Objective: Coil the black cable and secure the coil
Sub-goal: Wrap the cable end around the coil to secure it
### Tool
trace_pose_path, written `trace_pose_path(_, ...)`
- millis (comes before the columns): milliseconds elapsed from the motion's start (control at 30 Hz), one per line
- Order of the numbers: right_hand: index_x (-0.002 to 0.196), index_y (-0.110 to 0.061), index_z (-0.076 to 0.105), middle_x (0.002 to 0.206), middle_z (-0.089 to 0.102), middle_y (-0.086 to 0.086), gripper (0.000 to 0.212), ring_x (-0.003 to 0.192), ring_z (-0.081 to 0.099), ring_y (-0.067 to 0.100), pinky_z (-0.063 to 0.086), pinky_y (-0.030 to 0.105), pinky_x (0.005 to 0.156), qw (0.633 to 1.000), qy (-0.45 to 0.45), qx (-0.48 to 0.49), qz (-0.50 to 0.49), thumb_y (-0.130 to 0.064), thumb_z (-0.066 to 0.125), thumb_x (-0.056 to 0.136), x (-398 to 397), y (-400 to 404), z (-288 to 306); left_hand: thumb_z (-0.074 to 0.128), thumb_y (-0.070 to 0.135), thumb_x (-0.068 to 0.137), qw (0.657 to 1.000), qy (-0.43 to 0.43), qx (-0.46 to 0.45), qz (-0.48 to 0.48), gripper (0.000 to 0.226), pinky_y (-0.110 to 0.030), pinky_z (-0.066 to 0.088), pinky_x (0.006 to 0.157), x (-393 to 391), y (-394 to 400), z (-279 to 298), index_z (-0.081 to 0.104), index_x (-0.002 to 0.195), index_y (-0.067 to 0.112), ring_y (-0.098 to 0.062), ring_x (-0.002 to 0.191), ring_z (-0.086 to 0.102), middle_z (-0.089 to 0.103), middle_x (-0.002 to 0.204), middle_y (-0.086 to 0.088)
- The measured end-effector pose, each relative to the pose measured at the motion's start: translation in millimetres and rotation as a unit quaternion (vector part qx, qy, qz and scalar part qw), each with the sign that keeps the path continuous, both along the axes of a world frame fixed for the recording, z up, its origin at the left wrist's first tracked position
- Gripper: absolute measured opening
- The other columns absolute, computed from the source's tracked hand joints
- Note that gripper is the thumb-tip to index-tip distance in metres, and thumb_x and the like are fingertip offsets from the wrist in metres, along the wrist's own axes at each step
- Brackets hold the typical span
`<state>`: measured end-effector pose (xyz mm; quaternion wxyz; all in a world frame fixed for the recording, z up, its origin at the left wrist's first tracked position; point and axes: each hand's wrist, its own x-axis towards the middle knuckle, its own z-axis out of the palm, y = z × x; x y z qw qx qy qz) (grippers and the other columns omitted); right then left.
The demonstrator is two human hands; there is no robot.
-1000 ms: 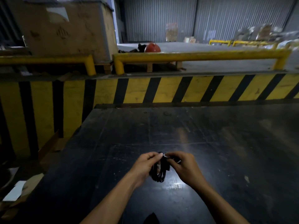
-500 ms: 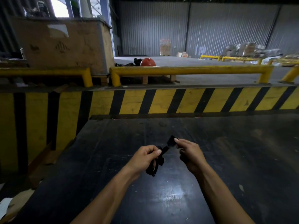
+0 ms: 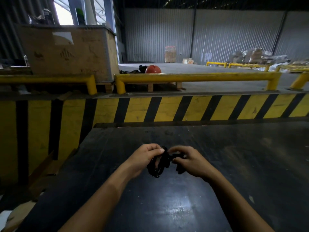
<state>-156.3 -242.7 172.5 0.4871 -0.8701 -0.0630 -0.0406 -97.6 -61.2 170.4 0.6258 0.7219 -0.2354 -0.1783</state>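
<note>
Both hands pinched the black cable coil [image 3: 158, 166]: left hand [image 3: 145, 158] gripping its top, loops hanging below, right hand [image 3: 189, 160] grasping the strap end alongside

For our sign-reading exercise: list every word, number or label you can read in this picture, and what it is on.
No text can be read.
Large brown wooden crate: dark handling symbols and a pale label, too blurred to read.
Small cardboard box by the far wall: an orange mark, too small to read.
Yellow-and-black striped barrier: stripes only, no lettering.

Right hand [image 3: 189, 160] back against coil [image 3: 158, 166]
</note>
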Motion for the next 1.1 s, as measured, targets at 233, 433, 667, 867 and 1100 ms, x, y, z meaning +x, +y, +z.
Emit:
trace_pose_path(233, 0.086, -0.006, 0.061, 0.07, 0.062, 0.0, 0.013, 0.06, 0.06, 0.009, 0.052, 0.025, 0.059, 0.998, -0.011, 0.031, 0.048, -0.019, 0.062, 0.087, -5.1, -8.7, 9.1, 0.051, 0.032, 0.094, 1.0, -0.006, -0.001, -0.008, 0.024, -0.025, 0.042, 0.051, -3.5, -0.8, 19.7, 0.062, 0.088, 0.012, -0.011, 0.05, 0.048, 0.051, 0.067, -0.003)
trace_pose_path(433, 0.114, -0.022, 0.053, 0.079, 0.064, 0.001, 0.038, 0.061, 0.06, 0.006, 0.046, 0.016, 0.051, 1.0, 0.01, 0.015, 0.01, -0.02, 0.071, 0.08, 2.0, -3.1, 25.3, 0.034, 0.055, 0.094, 0.997, 0.031, -0.027, 0.062, 0.042, -0.021, 0.031, 0.038, -1.6, -10.9, 23.2, 0.053, 0.125, 0.033, -0.006, 0.039, 0.037, 0.044, 0.062, -0.002)
trace_pose_path(667, 0.092, -0.016, 0.072, 0.074, 0.07, -0.003, 0.013, 0.062, 0.064, 0.003, 0.046, 0.017, 0.052, 0.986, -0.039, -0.145, -0.069, -0.022, 0.064, 0.085, 19.0, 16.7, 23.6, 0.039, 0.057, 0.091, 0.997, 0.021, -0.029, 0.074, 0.046, -0.022, 0.034, 0.038, -3.4, -10.6, 31.4, 0.049, 0.12, 0.023, -0.009, 0.039, 0.041, 0.046, 0.06, -0.003)
trace_pose_path(867, 0.078, -0.01, 0.073, 0.075, 0.072, 0.006, 0.015, 0.067, 0.066, 0.011, 0.057, 0.034, 0.064, 0.976, -0.055, -0.104, -0.183, -0.015, 0.06, 0.081, 18.4, 5.5, 20.7, 0.076, 0.021, 0.076, 0.995, -0.063, 0.009, 0.081, 0.061, -0.031, 0.055, 0.085, -8.4, -7.3, 7.8, 0.045, 0.129, 0.022, -0.016, 0.098, 0.065, 0.066, 0.105, -0.007)
trace_pose_path(1100, 0.096, -0.011, 0.053, 0.084, 0.067, 0.005, 0.023, 0.066, 0.065, 0.01, 0.053, 0.024, 0.054, 0.972, -0.05, -0.053, -0.222, -0.021, 0.067, 0.081, 19.9, 5.4, 16.9, 0.068, 0.004, 0.082, 0.987, 0.0, -0.112, 0.114, 0.023, -0.026, 0.056, 0.073, -14.2, -14.1, -2.8, 0.065, 0.104, 0.008, -0.007, 0.074, 0.068, 0.071, 0.085, -0.002)
